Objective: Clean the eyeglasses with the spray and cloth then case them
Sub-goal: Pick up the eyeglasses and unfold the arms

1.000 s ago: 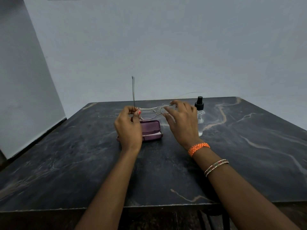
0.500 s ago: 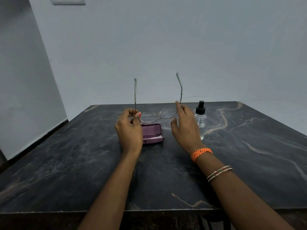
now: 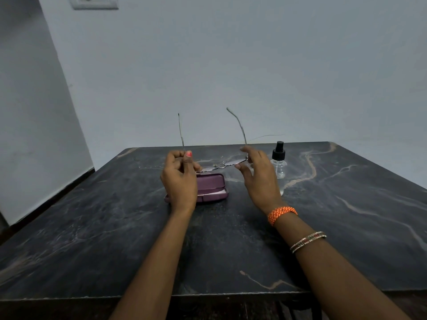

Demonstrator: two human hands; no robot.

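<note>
Thin metal-framed eyeglasses (image 3: 221,164) hang above the table with both temples unfolded and pointing up. My left hand (image 3: 179,179) pinches the left hinge between thumb and fingers. My right hand (image 3: 258,179) holds the right hinge with its fingertips, the other fingers spread. Below the lenses an open purple case (image 3: 211,184) lies on the table, partly hidden by my left hand. A small clear spray bottle (image 3: 278,161) with a black pump top stands just right of my right hand. No cloth shows in view.
The dark marble table (image 3: 346,215) has pale veins and its front edge runs near the bottom of the view. Grey walls stand behind and to the left, with a switch plate (image 3: 93,2) at the top.
The right temple swung open and now stands upright like the left one. The lenses tilted from facing me to nearly flat. The view shifted slightly upward.
</note>
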